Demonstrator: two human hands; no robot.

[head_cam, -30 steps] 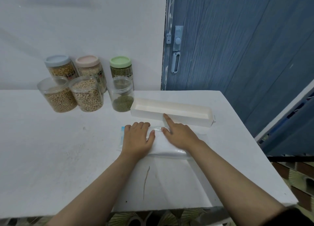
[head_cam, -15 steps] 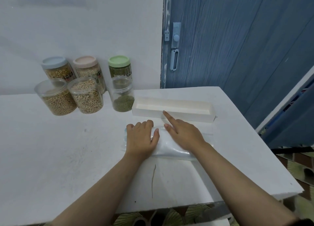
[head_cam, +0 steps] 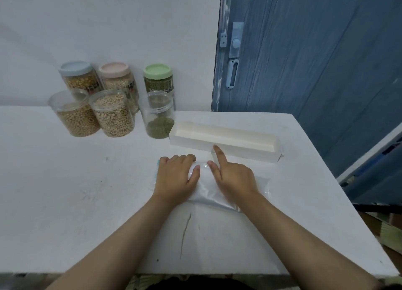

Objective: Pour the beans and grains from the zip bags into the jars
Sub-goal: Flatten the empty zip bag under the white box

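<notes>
Fingers (head_cam: 177, 159) of the left hand (head_cam: 175, 177) lie close together, curled over the far edge of the empty zip bag (head_cam: 208, 191); the right hand (head_cam: 233, 177) rests on the bag with its index finger straight toward twelve o'clock, the rest not visible. The bag lies flat on the tabletop (head_cam: 65, 191), just short of the white tray (head_cam: 224, 141) at one o'clock. Three open jars (head_cam: 159, 115) and three lidded jars (head_cam: 118, 83) stand at eleven o'clock. Judged step: flattening the spent bag. Recommended: press evenly from fold to seal, expel air, keep the bag clear of the tray wall
</notes>
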